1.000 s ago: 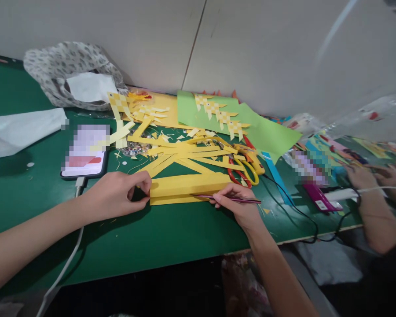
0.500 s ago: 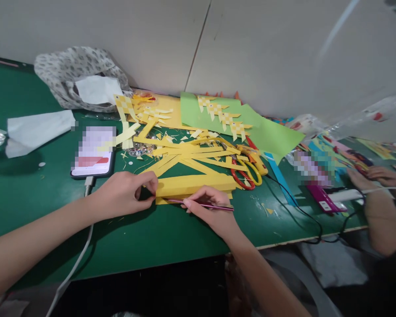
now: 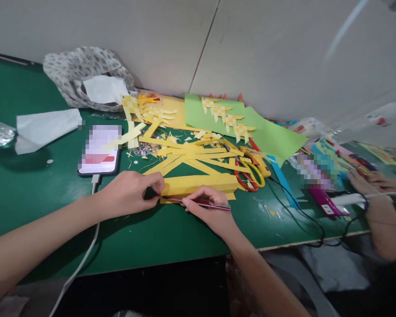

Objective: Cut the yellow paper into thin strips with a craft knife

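Thumb and forefinger of my left hand (image 3: 128,191) pinch the left end of a folded yellow paper strip (image 3: 198,182) lying near the table's front. My right hand (image 3: 213,204) is closed on a slim, shiny pink pen-like tool (image 3: 221,207); its exact kind does not show. The tool lies almost level along the paper's lower fold, its thin tip close to my left fingertips. Part of the paper's near edge is covered by my right fingers. Behind it lies a heap of loose yellow paper strips (image 3: 185,152).
A charging phone (image 3: 100,152) lies left of the strips. Red- and yellow-handled scissors (image 3: 246,180) and a yellow glue gun (image 3: 260,165) with a black cord lie right. Woven yellow paper fish (image 3: 224,116) rest on green paper (image 3: 284,136). Another person's hands (image 3: 366,185) are at far right.
The tool in my right hand has slid left along the paper, bringing its tip to my left fingers. My left hand keeps its pinch. The whole view has shifted slightly.
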Tool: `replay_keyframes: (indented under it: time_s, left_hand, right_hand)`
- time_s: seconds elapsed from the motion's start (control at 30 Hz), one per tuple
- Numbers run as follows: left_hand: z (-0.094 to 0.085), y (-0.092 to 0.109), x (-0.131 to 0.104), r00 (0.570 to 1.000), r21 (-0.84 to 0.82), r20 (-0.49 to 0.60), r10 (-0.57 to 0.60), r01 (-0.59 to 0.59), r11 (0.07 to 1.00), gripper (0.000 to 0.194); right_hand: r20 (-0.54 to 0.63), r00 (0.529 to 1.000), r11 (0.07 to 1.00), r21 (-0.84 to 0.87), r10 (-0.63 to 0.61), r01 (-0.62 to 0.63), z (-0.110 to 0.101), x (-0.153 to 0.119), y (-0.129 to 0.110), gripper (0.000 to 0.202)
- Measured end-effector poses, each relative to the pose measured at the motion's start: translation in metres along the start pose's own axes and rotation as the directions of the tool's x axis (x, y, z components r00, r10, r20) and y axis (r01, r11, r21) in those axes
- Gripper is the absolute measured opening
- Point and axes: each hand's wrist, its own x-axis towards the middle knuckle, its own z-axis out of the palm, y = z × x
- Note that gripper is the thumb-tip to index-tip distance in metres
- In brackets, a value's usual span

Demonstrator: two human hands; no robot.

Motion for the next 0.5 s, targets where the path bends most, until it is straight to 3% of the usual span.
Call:
replay_keyframes:
  time_s: [0.5]
  left_hand:
    - [0.001,-0.001,0.000,1.000,-0.011,0.003,-0.027,0.027,1.000,0.010]
  right_hand:
    - [-0.070,0.997,1.000,-0.014,-0.011,0.010,-0.026,-0.005,0.008,0.021]
